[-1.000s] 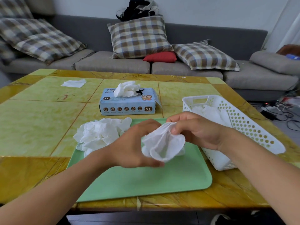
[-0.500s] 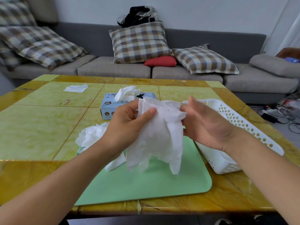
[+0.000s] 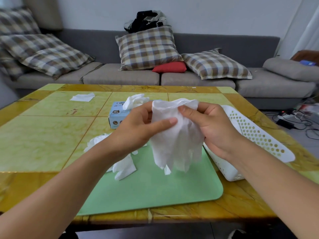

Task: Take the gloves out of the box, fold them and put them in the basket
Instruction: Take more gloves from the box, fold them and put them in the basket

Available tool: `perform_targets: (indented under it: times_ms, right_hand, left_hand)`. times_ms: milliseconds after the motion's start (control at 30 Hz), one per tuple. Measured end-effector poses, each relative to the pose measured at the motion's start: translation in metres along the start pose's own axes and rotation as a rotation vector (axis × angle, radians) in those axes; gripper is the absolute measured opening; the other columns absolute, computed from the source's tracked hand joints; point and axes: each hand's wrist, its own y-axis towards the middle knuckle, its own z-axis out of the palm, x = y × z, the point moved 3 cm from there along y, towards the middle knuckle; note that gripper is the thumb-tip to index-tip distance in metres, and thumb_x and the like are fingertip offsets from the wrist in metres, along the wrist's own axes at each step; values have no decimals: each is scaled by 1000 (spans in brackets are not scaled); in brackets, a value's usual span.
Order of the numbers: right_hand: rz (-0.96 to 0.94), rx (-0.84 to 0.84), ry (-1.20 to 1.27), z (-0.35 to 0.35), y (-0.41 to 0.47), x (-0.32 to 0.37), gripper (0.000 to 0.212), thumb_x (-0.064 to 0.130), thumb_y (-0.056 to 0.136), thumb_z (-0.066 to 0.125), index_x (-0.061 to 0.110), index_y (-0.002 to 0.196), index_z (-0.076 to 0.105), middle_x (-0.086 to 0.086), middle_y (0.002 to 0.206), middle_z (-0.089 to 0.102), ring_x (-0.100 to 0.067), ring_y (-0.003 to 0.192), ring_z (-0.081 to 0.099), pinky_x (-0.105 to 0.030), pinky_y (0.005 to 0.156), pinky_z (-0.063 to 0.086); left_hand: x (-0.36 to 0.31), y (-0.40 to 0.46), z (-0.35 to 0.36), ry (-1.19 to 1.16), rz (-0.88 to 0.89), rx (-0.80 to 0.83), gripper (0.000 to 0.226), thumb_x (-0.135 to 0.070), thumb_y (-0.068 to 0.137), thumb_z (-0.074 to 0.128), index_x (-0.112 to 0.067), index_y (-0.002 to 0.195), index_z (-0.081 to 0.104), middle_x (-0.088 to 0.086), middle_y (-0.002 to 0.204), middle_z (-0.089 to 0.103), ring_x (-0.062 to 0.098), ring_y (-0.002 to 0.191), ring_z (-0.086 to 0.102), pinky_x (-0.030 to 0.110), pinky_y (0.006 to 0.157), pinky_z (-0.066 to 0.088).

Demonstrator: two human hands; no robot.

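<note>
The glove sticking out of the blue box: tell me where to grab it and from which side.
Pinch the bunched white tuft of the glove standing above the top opening of the box, coming straight down from above. It stands proud and uncovered, though the left hand hides part of the box.

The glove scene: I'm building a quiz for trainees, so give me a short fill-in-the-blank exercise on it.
1. Both hands hold one white glove by its cuff above the ____ tray.
2. The size printed on the glove box is ____.
3. The white perforated basket stands to the ____ of the tray.
4. The small cushion on the sofa is ____.

Missing words: green; XL; right; red
</note>
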Motion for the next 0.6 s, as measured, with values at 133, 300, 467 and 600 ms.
perform_targets:
  times_ms: [133, 300, 467, 600]
  right_hand:
    - [-54, -56, -38, -24, -2, 37, 33, 24, 77, 77, 3, 102, 76, -17, 102, 77, -27, 91, 73, -38, 82, 61]
    - [-3, -81, 19, -85, -3, 87, 36, 18, 83, 73, 3, 116, 72, -14, 111, 76, -25, 100, 74, -34, 83, 60]
    - [96, -105, -39, -131, 10, 101, 51, 21, 77, 74, 3, 124, 69, -14, 114, 74, -21, 93, 73, -32, 82, 62]
    - [92, -109, -68, -152, 48, 105, 29, 14, 93, 67, 3, 120, 69, -12, 108, 76, -24, 98, 73, -35, 81, 63]
  left_hand:
    - [-22, 14, 24, 0, 98, -173, 12, -15, 94, 67, -12, 104, 72, 3, 87, 79, 15, 82, 75, 26, 71, 59]
    - [-61, 55, 59, -67, 14, -96, 19, -22, 97, 65, -5, 96, 75, 9, 92, 78, 18, 77, 72, 28, 69, 61]
    - [-69, 90, 92, -70, -117, 11, 20, -21, 97, 65, -6, 105, 75, 6, 98, 78, 22, 90, 76, 32, 78, 63]
    - [-68, 135, 102, -46, -119, -31, 23, -20, 96, 67, -6, 114, 72, 6, 102, 78, 23, 94, 75, 31, 79, 63]
